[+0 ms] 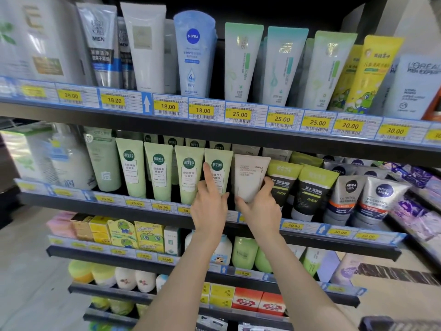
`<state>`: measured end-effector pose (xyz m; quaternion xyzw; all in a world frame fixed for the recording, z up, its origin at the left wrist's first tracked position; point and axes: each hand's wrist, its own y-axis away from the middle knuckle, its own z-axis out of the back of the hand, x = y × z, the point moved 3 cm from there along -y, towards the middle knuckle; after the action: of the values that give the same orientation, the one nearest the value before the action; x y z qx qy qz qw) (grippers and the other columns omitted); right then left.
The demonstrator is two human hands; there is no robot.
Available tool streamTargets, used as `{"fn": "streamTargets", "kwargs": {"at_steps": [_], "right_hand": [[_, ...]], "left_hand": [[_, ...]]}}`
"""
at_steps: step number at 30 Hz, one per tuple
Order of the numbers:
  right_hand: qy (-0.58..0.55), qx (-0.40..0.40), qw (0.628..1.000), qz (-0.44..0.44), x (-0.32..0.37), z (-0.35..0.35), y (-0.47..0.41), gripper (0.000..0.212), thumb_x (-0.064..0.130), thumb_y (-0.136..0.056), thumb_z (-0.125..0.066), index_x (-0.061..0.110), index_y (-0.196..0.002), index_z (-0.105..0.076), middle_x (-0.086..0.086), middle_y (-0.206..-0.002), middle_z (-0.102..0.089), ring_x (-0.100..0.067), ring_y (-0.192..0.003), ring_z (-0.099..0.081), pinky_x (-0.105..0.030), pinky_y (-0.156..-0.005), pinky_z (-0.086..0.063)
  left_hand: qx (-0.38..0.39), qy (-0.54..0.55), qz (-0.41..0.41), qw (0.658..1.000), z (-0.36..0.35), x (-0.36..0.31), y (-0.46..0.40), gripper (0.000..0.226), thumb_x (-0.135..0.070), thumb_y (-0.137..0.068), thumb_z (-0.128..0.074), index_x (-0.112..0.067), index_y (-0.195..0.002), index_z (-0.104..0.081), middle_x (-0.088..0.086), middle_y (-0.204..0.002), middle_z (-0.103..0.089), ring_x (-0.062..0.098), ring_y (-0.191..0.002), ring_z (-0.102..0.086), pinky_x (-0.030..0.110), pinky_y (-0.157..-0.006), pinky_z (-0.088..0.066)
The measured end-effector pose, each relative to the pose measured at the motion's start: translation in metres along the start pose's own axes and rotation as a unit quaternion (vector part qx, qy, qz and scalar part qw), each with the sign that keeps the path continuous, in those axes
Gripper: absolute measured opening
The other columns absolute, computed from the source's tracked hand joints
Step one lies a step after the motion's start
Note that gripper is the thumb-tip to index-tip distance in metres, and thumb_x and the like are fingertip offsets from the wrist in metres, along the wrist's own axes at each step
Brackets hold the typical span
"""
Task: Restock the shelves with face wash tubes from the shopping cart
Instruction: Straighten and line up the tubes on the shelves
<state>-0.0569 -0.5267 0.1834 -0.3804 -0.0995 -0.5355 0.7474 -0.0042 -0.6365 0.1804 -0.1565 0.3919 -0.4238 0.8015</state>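
- Cream-white plastic face wash tube: upright on the dark middle shelf, gripped in my right hand, fingers curled round it.
- Pale green plastic tube: just beside it, my left hand touching it with a straight forefinger.

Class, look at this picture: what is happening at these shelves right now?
A person is restocking a shop shelf. The right hand grips a white face wash tube, standing it upright on the second shelf between the light green tubes and the dark-and-green men's tubes. The left hand rests on the nearest green tube, forefinger stretched up along it. The cart cannot be identified in this view.
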Motion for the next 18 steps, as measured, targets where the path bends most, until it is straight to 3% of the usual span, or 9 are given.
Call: {"fn": "streamTargets", "kwargs": {"at_steps": [5, 12, 18], "right_hand": [[-0.009, 0.007, 1.000, -0.003, -0.0005, -0.0005, -0.0001, 0.075, 0.040, -0.081, -0.066, 0.008, -0.136, -0.026, -0.013, -0.113, -0.063, -0.034, -0.094, -0.065, -0.035, -0.067, -0.049], [0.002, 0.011, 1.000, 0.000, -0.0012, -0.0012, 0.0003, 0.077, 0.045, -0.081, -0.065, 0.008, -0.136, -0.026, -0.012, -0.114, -0.062, -0.034, -0.095, -0.065, -0.035, -0.067, -0.048], [0.004, 0.016, 1.000, -0.001, 0.0000, -0.0001, 0.0004, 0.076, 0.046, -0.082, -0.064, 0.009, -0.135, -0.025, -0.011, -0.116, -0.062, -0.033, -0.096, -0.064, -0.035, -0.068, -0.049]], "left_hand": [[0.007, 0.017, 0.006, 1.000, -0.0007, -0.0006, -0.0015, 0.092, -0.028, -0.074, -0.076, -0.004, -0.146, -0.023, 0.018, -0.103, -0.058, 0.031, -0.084, -0.064, 0.036, -0.057, -0.052], [0.001, 0.030, -0.013, 0.999, -0.0021, 0.0028, 0.0008, 0.093, -0.025, -0.069, -0.081, -0.001, -0.143, -0.029, 0.018, -0.098, -0.060, 0.030, -0.079, -0.065, 0.033, -0.052, -0.052], [0.015, 0.043, -0.008, 0.999, 0.0018, 0.0029, 0.0014, 0.090, -0.023, -0.076, -0.075, -0.003, -0.146, -0.023, 0.020, -0.112, -0.057, 0.033, -0.089, -0.064, 0.037, -0.060, -0.053]]}}
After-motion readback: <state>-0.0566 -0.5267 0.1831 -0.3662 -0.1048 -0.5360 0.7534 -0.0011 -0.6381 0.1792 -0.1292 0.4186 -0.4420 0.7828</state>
